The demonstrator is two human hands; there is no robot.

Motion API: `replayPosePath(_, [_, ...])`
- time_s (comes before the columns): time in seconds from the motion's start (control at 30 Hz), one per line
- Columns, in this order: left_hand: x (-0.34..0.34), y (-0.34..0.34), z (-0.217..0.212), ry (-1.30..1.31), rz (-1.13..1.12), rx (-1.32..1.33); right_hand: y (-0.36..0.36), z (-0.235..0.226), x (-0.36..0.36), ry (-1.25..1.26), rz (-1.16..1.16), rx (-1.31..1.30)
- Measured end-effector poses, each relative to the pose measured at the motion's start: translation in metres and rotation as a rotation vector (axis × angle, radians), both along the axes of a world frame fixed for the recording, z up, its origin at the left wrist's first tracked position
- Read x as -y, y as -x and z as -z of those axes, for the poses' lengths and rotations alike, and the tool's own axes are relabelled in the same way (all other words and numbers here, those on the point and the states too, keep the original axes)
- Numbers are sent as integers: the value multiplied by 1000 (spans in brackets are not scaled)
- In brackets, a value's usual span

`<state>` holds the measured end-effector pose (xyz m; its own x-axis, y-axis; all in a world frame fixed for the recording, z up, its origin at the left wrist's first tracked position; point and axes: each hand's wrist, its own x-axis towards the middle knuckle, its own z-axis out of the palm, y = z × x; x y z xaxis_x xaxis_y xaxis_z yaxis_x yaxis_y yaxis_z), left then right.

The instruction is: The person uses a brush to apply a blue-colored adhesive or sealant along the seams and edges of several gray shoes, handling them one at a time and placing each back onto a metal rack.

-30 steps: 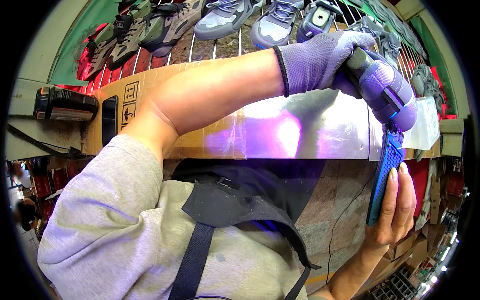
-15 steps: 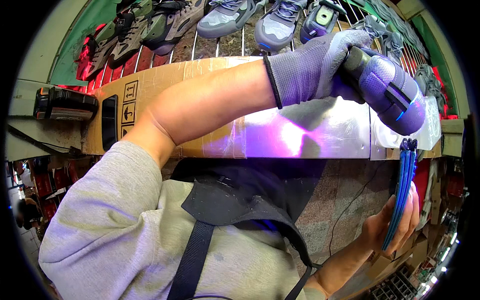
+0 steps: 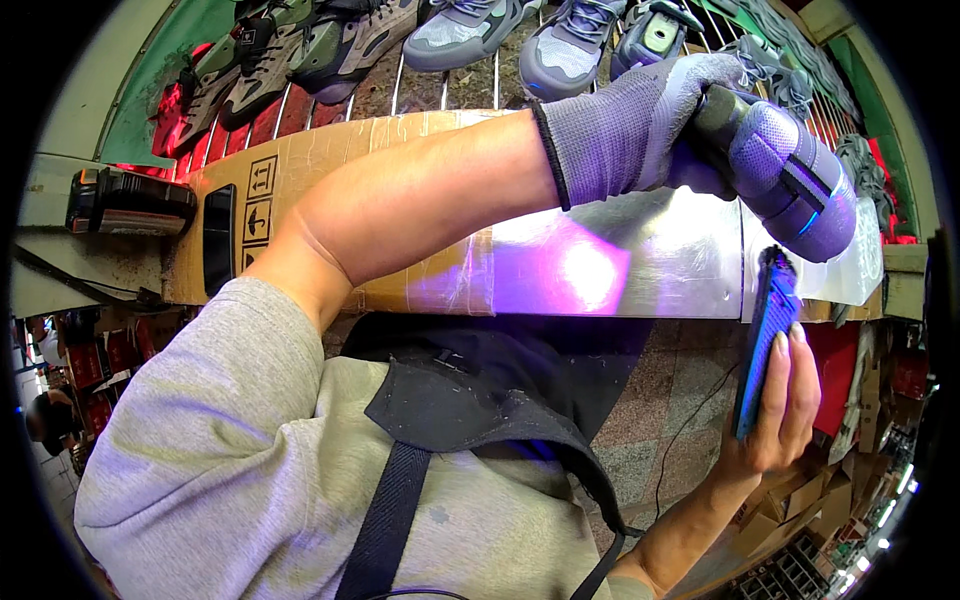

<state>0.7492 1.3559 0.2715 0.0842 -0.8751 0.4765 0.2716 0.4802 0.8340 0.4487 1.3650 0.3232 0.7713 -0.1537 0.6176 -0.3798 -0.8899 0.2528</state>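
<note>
"Where is the shoe [image 3: 790, 172] held?"

"Above the right end of the tabletop [image 3: 690, 265], toe tipped down and to the right. Its heel end is clasped by the gloved left grip [image 3: 672, 110], though the fingers are partly hidden."

"And the brush [image 3: 764, 350]?"

"It is pinched roughly upright by the bare right grip [image 3: 780, 418], bristles near the toe but apart from it."

"How should the shoe be handled?"

"It is judged light, soft in the mesh, firmer at toe and sole; little slipping is expected. It is best taken by the heel, where less crushing is risked."
</note>
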Motion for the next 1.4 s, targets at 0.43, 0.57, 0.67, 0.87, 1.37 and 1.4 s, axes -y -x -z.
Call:
replayPosePath(0.43, [-59, 9, 52, -403, 330, -478, -56, 92, -8, -961, -136, 1166])
replayPosePath(0.57, [-64, 16, 47, -556, 835, -1167, -44, 79, 54, -1156, 206, 1286])
replayPosePath(0.67, [-58, 5, 51, -655, 762, -1212, -47, 90, 9, -229, 166, 722])
replayPosePath(0.87, [-3, -27, 68, -281, 225, -454, -37, 82, -42, -840, -77, 1035])
replayPosePath(1.37, [498, 116, -54, -315, -555, 621, 97, 84, 91, -1134, 127, 1618])
replayPosePath(1.4, [518, 126, -43, -240, -513, 678, 119, 102, 93, -1144, 96, 1617])
